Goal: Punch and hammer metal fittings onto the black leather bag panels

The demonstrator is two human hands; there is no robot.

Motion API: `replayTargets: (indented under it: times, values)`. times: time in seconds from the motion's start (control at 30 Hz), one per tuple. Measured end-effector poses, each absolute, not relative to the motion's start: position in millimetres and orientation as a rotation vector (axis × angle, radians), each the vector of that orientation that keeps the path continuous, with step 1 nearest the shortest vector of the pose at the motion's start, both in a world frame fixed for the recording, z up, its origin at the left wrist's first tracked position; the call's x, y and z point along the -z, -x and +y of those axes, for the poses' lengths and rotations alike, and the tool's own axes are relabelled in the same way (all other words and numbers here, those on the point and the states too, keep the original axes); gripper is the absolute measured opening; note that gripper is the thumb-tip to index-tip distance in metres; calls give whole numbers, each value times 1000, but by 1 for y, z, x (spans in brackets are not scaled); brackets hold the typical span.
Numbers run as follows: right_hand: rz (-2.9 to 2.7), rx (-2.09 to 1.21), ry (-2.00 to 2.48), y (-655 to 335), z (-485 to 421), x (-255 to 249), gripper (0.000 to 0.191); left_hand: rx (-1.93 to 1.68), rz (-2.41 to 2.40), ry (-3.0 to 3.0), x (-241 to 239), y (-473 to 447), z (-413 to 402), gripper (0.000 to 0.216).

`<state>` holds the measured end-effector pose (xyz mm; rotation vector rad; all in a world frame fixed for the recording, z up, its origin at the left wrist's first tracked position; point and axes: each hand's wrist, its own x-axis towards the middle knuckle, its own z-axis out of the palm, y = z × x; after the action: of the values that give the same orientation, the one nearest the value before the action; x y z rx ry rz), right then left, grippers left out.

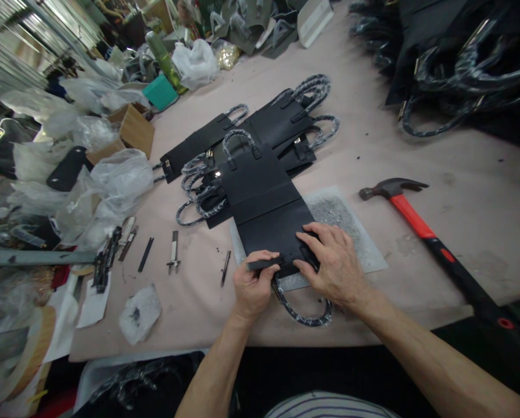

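Observation:
A flat black leather bag panel [268, 215] lies on a grey work pad [351, 232] near the table's front edge, with a plastic-wrapped handle [305, 313] looping off its near end. My left hand [253, 281] is closed, pinching a small black strap tab [264, 264] at the panel's near left corner. My right hand [332, 261] presses down on the panel's near right end, fingers curled over the handle attachment. More black panels with wrapped handles [281, 122] are stacked behind it.
A red-and-black hammer [420, 229] lies to the right. Small metal tools [174, 252] and a clip lie to the left, beside crumpled plastic bags [115, 180]. Cardboard boxes [133, 130] and clutter fill the far left. Black bags are heaped at the far right [460, 64].

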<state>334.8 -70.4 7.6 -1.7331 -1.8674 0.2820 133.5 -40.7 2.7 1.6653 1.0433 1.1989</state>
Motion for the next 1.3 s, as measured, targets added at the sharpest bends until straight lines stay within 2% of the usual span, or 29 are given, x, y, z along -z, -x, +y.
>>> replayTargets:
  times: [0.6,1.1,1.3]
  values:
    - [-1867,-281,1732,-335,-70,-9,47,-1317,1057,-1912,-2,-141,-52,22]
    - [-1863,-268,1724,-335,-71,-7,49,-1142,1100,-1987,-5,-148,-39,13]
    - [-1776,-318,1562,-341,-73,-3,41,-1081,1153,-1950,-8,-149,-34,12]
